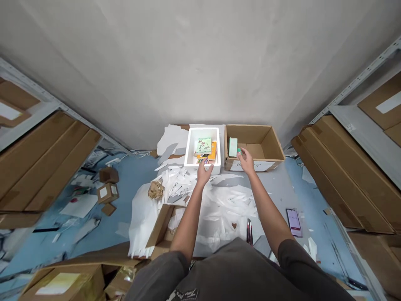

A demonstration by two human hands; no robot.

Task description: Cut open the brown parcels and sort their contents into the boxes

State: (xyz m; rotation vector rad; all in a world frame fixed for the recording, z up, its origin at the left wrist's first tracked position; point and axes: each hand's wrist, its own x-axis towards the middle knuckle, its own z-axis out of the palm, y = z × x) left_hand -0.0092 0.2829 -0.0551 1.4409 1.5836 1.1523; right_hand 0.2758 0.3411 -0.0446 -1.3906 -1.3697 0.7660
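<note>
My left hand [204, 171] is at the near rim of a white foam box [186, 155], its thumb and fingers apart and nothing in its grasp. Inside that box lie a light green printed packet [204, 145] and, partly beneath it, an orange packet [213, 152]. Over the near left part of an open cardboard box [266, 144], my right hand [246, 161] pinches a small green item [239, 150], too small to identify. A pale green carton [233, 147] stands in the cardboard box just left of those fingers.
White paper strips [180, 182] and a crumpled brown paper ball [156, 190] cover the table's left. An open carton [161, 230] sits near my left arm. A phone [293, 222] lies at right; a dark-and-red tool [249, 232] lies between my arms. Shelves flank both sides.
</note>
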